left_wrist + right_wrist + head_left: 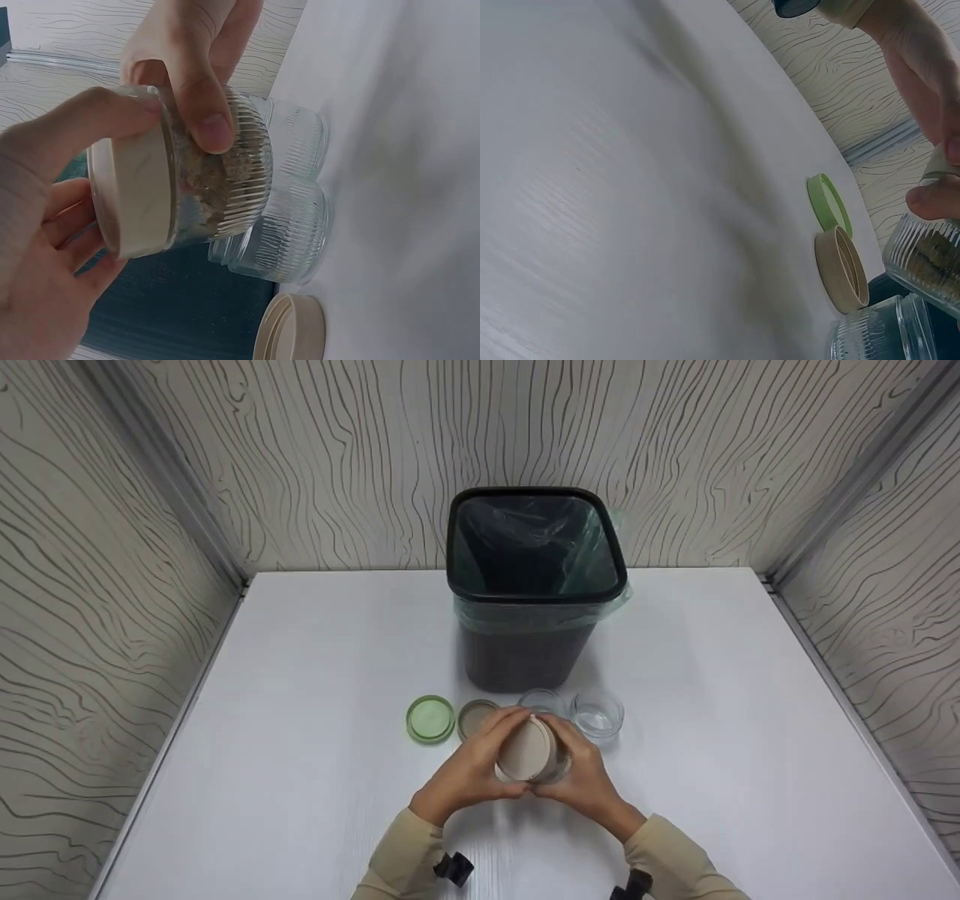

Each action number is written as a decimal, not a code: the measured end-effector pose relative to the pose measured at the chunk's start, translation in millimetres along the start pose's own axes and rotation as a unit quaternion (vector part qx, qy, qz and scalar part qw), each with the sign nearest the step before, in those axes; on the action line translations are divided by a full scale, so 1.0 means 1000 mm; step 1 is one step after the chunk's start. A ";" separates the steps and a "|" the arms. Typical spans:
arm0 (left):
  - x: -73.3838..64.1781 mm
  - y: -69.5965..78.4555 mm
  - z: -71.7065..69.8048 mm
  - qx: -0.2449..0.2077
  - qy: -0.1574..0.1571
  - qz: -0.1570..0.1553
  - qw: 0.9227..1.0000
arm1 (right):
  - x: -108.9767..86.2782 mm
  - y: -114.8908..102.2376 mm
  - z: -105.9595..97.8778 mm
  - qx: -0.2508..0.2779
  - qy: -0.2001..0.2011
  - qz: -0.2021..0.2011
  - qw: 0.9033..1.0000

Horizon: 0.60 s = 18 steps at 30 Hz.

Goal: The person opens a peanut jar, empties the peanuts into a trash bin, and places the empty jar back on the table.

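Both hands hold a ribbed glass jar (240,172) up above the table, tilted on its side in the left wrist view. Brown, clumpy contents show through its glass. Around its beige lid (523,750) curl the fingers of my left hand (469,769), thumb on the lid's edge. My right hand (585,780) grips the glass body from the other side, its thumb flat along the ribs. Just beyond the hands lie a green lid (430,719) and a second beige lid (474,715). Two lidless glass jars (598,715) stand beside them, one partly hidden by the right hand.
A dark bin (525,656) with a pale green plastic liner stands on the table behind the lids and jars. The white table (315,675) is enclosed at the back and sides by wood-grain panels (360,465).
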<state>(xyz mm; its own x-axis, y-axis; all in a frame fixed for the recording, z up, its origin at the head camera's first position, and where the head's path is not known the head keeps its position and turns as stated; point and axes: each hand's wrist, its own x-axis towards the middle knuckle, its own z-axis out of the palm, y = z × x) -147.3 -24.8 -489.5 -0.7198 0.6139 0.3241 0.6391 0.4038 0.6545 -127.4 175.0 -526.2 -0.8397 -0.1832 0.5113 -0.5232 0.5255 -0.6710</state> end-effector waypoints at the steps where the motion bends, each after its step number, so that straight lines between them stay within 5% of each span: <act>1: 0.000 0.001 0.000 0.003 0.000 -0.004 1.000 | 0.000 0.000 0.000 -0.001 0.001 0.000 1.000; 18: -0.001 0.002 0.004 0.025 0.041 -0.024 0.999 | -0.001 0.001 0.000 -0.031 0.000 -0.025 0.999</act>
<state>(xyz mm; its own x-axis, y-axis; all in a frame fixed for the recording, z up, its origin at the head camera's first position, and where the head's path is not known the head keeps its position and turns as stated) -143.7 -22.0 -491.4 -0.7681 0.5362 0.3499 0.6151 0.4662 0.6358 -126.8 175.5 -527.5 -0.8128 -0.2104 0.5433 -0.5544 0.5660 -0.6102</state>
